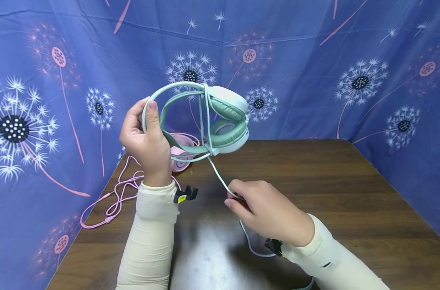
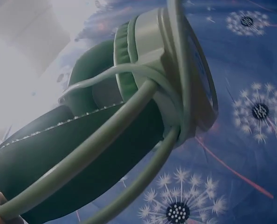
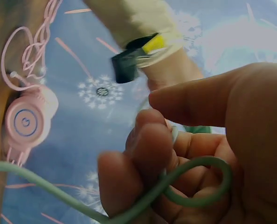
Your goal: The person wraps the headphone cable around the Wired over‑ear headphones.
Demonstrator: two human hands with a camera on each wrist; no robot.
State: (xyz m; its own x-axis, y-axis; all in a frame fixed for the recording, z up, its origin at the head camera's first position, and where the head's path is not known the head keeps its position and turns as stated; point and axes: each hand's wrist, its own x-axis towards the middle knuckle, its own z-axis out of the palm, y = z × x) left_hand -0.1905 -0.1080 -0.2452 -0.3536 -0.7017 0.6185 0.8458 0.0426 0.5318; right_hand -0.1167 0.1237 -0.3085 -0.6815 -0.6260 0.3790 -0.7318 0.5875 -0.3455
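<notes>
My left hand (image 1: pixel 147 139) grips mint-green headphones (image 1: pixel 230 100) by the headband, thumb on the near side, and holds them up above the table. The two padded ear cups face each other on the right. A pale green cable (image 1: pixel 219 176) is wound around the band beside the cups; the left wrist view shows its loops (image 2: pixel 184 70) up close. Lower right, my right hand (image 1: pixel 272 211) holds the cable's free length with curled fingers. A small cable loop (image 3: pixel 226 182) lies across those fingers in the right wrist view.
Pink headphones (image 1: pixel 180 161) lie on the brown wooden table (image 1: pixel 314 181) behind my left wrist, their tangled pink cable (image 1: pixel 115 207) spread to the left. More green cable (image 1: pixel 250 245) trails below my right hand. A blue dandelion-patterned cloth (image 1: pixel 296 48) hangs around the table.
</notes>
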